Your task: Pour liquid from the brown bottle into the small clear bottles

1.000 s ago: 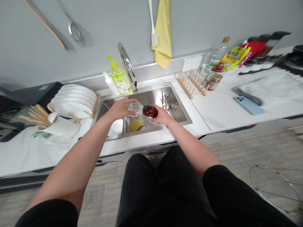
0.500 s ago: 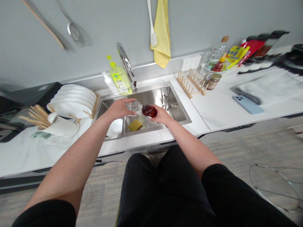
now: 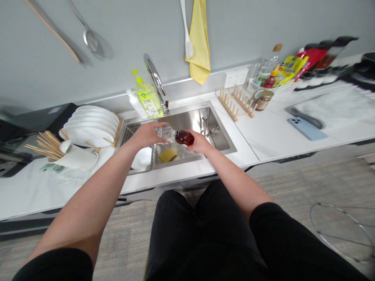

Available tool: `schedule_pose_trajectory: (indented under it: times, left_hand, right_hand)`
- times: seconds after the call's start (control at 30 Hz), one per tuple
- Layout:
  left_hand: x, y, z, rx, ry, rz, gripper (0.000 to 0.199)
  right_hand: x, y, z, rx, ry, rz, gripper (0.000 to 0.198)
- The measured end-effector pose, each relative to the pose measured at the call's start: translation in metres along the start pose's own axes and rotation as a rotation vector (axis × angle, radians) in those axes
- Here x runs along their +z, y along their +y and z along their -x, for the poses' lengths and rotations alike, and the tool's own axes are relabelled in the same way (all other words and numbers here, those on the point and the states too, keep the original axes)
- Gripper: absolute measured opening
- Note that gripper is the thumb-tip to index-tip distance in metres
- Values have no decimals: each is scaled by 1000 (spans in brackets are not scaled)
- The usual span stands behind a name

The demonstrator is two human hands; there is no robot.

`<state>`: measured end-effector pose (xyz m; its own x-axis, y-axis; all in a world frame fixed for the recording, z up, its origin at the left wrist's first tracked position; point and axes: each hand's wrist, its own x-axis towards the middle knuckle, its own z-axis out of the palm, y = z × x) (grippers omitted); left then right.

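Over the steel sink (image 3: pixel 225 134), my left hand (image 3: pixel 147 134) grips a clear, ridged container (image 3: pixel 165 132), thumb and fingers round its left side. My right hand (image 3: pixel 199 143) is closed round a small bottle of dark red liquid (image 3: pixel 184 137), tilted on its side. The bottle's mouth points left and sits at the container's right edge; whether they touch I cannot tell. Below them in the basin lies a yellow sponge (image 3: pixel 167 155). A white bowl (image 3: pixel 142 158) rests in the sink's left part, partly behind my left forearm.
The faucet (image 3: pixel 155 76) rises behind the sink beside a yellow-green soap bottle (image 3: pixel 149 101). White plates (image 3: pixel 88 125) and a chopstick holder (image 3: pixel 77 157) stand left. A wooden rack (image 3: pixel 238 102), a jar (image 3: pixel 264 100) and a blue phone (image 3: pixel 307 128) are on the right counter.
Almost nothing differs. The view has shifted very slightly, while both hands keep their hold on the container and the tilted bottle.
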<state>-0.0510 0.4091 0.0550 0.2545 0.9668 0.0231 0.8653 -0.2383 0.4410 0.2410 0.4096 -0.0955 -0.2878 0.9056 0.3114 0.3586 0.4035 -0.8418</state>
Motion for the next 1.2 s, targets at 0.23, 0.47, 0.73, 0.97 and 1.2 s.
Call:
schedule_pose_trajectory:
  times: [0.23, 0.47, 0.73, 0.97, 1.2]
  left_hand:
    - [-3, 6, 3, -4, 0, 2, 99]
    - [-4, 8, 2, -3, -7, -9, 102]
    - [-6, 8, 0, -15, -13, -44, 100]
    - [-9, 10, 0, 3, -19, -72, 99]
    - [-12, 17, 1, 1, -17, -92, 97]
  right_hand:
    - [-2, -4, 1, 5, 6, 14, 90]
    - [0, -2, 0, -4, 5, 3, 91]
    - [-1, -2, 1, -1, 3, 27, 89]
    - [0, 0, 0, -6, 0, 20, 90]
    - [0, 2, 1, -5, 12, 19, 91]
